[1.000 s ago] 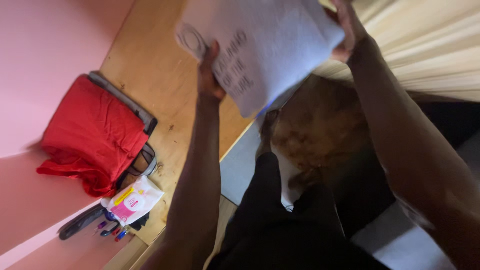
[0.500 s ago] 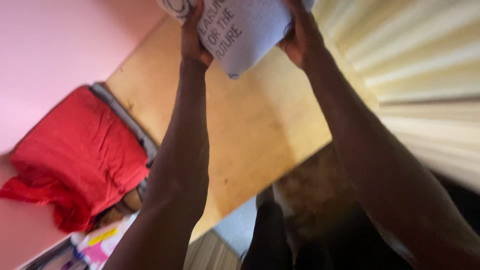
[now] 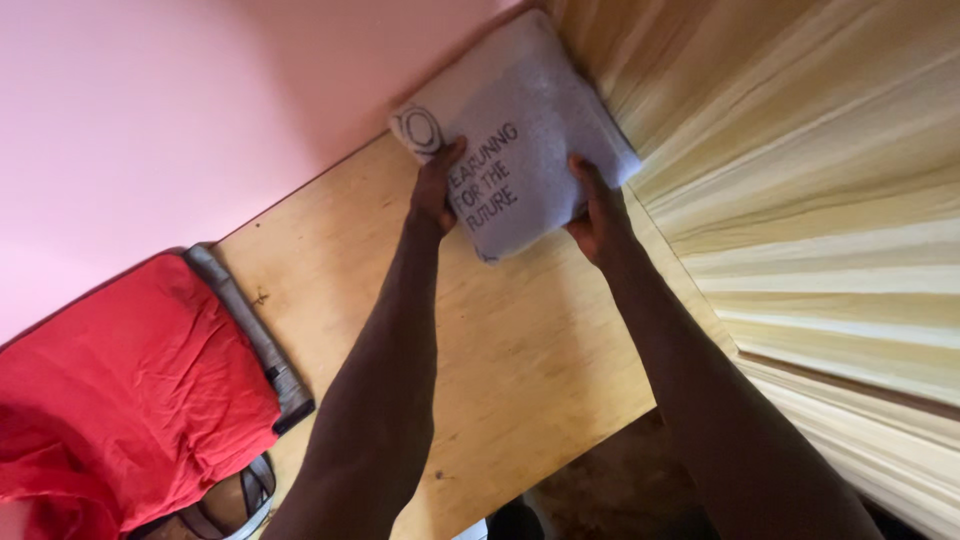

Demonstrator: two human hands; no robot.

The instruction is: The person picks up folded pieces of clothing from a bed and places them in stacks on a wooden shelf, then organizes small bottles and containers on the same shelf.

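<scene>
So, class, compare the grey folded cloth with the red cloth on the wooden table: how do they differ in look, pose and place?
The grey folded cloth is a neat rectangle with dark print; the red cloth is plain and rumpled. The grey one lies in the far corner by the pink wall and the curtain, under the left hand and right hand; the red one lies untouched at the table's left end. Both are fabric.

We see a light plywood table (image 3: 500, 350) set against a pink wall along its far edge, with a pleated cream curtain at its right edge. In the far right corner lies a folded pale grey cloth (image 3: 520, 150) with dark lettering, flat on the wood, with both our hands on it. At the left end a folded red garment (image 3: 120, 400) rests on a grey one (image 3: 250, 330). By the near left corner we make out a brown strap (image 3: 230, 505).
</scene>
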